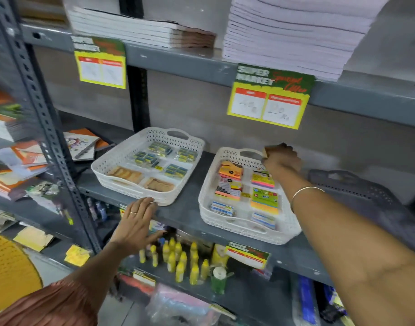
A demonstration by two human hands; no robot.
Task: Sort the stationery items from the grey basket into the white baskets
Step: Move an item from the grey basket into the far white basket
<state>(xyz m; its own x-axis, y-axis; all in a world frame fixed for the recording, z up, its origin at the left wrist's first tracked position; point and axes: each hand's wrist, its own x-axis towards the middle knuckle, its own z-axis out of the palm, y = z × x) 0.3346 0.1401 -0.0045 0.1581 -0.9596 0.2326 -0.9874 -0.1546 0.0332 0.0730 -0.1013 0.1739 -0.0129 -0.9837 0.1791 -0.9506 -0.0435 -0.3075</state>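
Observation:
Two white baskets stand on a grey shelf. The left white basket [122,158] holds packs of erasers and flat tan pieces. The right white basket [207,191] holds several sticky-note pads in orange, pink and green. My right hand [280,158] hovers over the right basket's far rim, shut on a small tan and orange item [265,152] that is mostly hidden by my fingers. My left hand [137,222] is open with fingers spread, its fingertips at the left basket's front rim. The grey basket [350,184] sits at the right, behind my right forearm.
Stacks of notebooks [143,29] and paper [293,36] fill the shelf above, with yellow price tags [267,100] hanging from its edge. Yellow glue bottles [178,260] stand on the shelf below. More books lie on the rack to the left [16,156].

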